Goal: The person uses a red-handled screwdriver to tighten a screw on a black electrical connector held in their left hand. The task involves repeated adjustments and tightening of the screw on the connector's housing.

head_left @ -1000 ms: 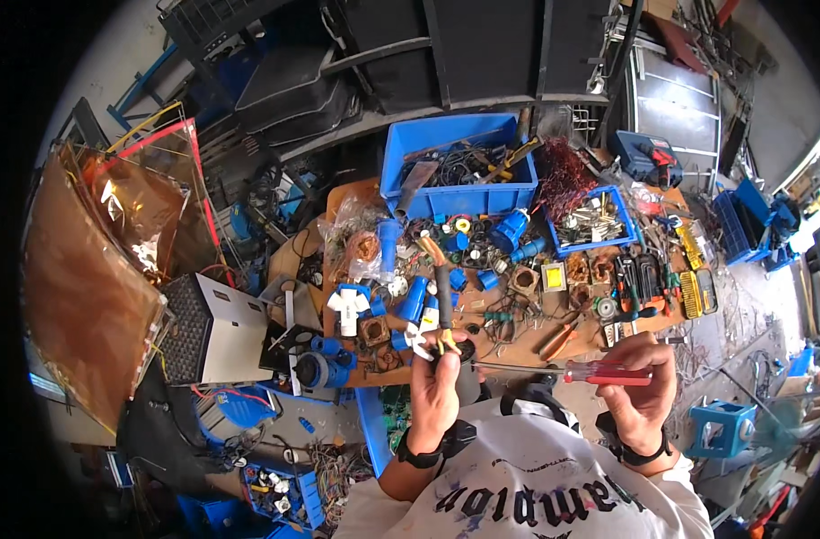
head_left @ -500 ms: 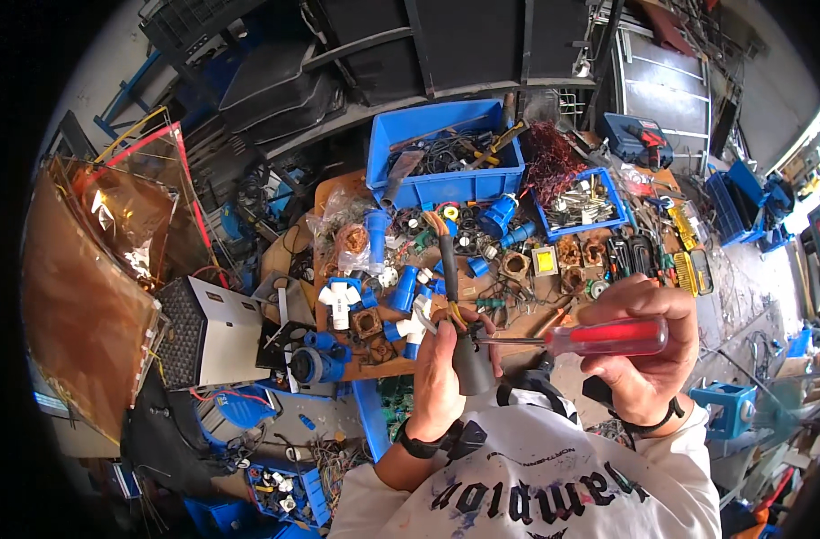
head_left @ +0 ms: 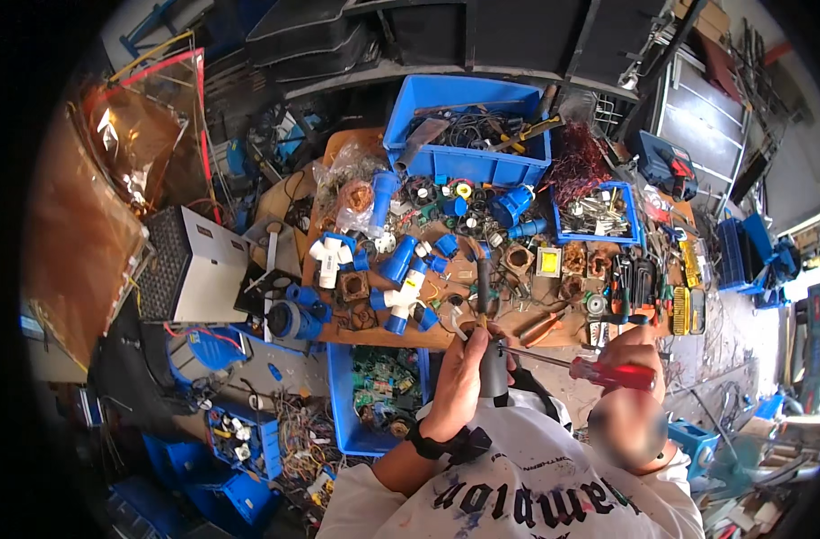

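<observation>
My left hand point(head_left: 455, 391) is closed around a dark grey cylindrical connector housing point(head_left: 493, 373), held upright close to my shirt. A black sheathed cable point(head_left: 484, 286) runs from the housing's top toward the table, with bare coppery wires at its far end. My right hand point(head_left: 642, 352) grips a screwdriver point(head_left: 613, 375) by its clear red handle. Its thin metal shaft slants leftward, and the tip meets the side of the housing near its upper end. Whether the tip sits in a screw is too small to tell.
Blue and white plug sockets point(head_left: 404, 292) lie on the wooden table point(head_left: 446, 337). Behind them stands a blue bin point(head_left: 468, 166) of cables. A small blue tray point(head_left: 597, 238) holds metal parts; pliers point(head_left: 542, 329) lie near the front edge. Below, another blue bin point(head_left: 343, 409) holds circuit boards.
The view has shifted, showing more of the circuit-board bin. The screwdriver now slopes more, its handle lower than its tip, and my right hand has turned. Both hands keep their hold.
</observation>
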`<action>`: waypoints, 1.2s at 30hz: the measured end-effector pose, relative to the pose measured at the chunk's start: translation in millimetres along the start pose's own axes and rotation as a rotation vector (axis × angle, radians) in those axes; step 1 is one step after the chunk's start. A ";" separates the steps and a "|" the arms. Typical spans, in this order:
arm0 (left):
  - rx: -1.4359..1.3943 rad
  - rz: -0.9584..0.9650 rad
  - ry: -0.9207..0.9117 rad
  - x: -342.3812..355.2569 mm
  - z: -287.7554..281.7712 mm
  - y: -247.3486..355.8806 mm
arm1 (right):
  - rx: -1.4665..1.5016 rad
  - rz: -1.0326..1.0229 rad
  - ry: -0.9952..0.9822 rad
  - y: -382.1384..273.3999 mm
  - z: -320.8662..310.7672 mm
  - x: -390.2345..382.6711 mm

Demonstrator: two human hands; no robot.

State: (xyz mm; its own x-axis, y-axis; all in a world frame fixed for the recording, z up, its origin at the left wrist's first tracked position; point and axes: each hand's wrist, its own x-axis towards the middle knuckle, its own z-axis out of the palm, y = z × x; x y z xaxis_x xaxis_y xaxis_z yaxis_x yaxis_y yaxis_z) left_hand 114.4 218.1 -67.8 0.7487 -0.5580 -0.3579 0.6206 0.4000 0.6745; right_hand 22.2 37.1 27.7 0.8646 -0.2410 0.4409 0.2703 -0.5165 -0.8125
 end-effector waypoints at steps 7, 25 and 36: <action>0.065 0.030 0.201 -5.1 15.9 -30.2 | 0.144 0.511 -0.244 19.3 -46.4 -8.4; 0.202 0.439 0.599 -57.2 104.0 -88.0 | 0.321 0.270 -0.518 82.4 -129.0 -15.0; 0.189 0.399 0.308 -44.0 126.4 -82.8 | 0.547 0.155 -0.275 66.1 -151.9 -28.8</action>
State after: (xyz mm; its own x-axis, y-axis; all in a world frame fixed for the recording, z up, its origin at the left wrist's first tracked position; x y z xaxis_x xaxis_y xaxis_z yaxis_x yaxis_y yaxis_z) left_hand 0.6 117.6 -26.3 0.9691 -0.1389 -0.2036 0.2422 0.3834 0.8913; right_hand -49.2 -114.9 19.2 0.9687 -0.0220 0.2471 0.2476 0.0199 -0.9687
